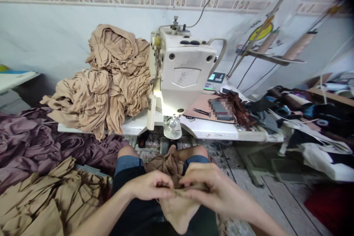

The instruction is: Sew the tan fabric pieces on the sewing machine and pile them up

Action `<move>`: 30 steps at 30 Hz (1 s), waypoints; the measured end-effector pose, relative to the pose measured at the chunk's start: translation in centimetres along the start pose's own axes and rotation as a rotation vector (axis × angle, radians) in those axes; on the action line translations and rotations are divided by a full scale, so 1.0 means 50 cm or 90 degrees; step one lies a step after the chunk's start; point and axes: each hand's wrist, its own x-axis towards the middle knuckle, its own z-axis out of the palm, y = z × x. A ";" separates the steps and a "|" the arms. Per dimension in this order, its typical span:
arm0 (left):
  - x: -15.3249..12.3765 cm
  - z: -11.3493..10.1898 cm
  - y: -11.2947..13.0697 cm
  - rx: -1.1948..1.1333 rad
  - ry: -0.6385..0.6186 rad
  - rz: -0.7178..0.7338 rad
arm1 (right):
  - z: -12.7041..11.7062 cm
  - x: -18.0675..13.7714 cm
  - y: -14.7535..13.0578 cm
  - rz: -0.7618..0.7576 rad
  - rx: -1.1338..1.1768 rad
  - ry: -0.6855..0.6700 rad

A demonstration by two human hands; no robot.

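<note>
Over my lap, a piece of tan fabric (179,210) hangs between my two hands, its lower end drooping to a point. My left hand (152,186) pinches its upper edge between thumb and fingers. Close beside it, my right hand (210,188) grips the same edge with thumb and forefinger. More of the bunched brown cloth (166,164) lies between my knees. Straight ahead stands a white sewing machine (185,70), its lamp lit over the needle area, apart from both hands.
Tan garments (110,77) are heaped on the sewing table (215,131), left of the machine. Purple cloth (33,140) and khaki cloth (47,199) pile up at the left. Tweezers (201,111) lie on the table's right. Thread cones (300,45) stand on a rack above dark scraps (290,107).
</note>
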 end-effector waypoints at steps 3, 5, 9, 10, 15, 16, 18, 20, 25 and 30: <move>0.001 -0.012 0.017 0.010 0.021 -0.036 | -0.001 0.011 0.033 0.043 -0.033 0.028; 0.012 -0.007 0.014 0.002 0.000 -0.107 | 0.007 0.022 0.046 0.045 -0.052 -0.014; 0.044 0.032 -0.025 -0.138 -0.047 -0.152 | 0.024 0.046 0.039 -0.019 -0.060 -0.081; 0.050 0.041 -0.037 -0.153 -0.035 -0.124 | 0.026 0.051 0.036 -0.031 -0.062 -0.072; 0.051 0.040 -0.059 -0.145 0.136 -0.010 | 0.021 0.066 0.050 0.010 -0.059 -0.035; 0.044 0.032 -0.054 -0.107 0.167 0.006 | 0.022 0.068 0.057 0.020 -0.058 -0.039; 0.030 0.016 -0.037 0.040 0.244 0.046 | 0.028 0.072 0.073 0.028 -0.042 -0.036; 0.014 0.002 -0.015 0.206 0.326 0.067 | 0.037 0.077 0.085 0.029 -0.016 -0.007; -0.009 -0.018 0.017 0.161 0.165 -0.005 | 0.051 0.089 0.090 0.003 0.034 0.041; -0.003 -0.022 0.000 -0.064 0.109 -0.041 | 0.050 0.087 0.080 -0.006 0.043 -0.021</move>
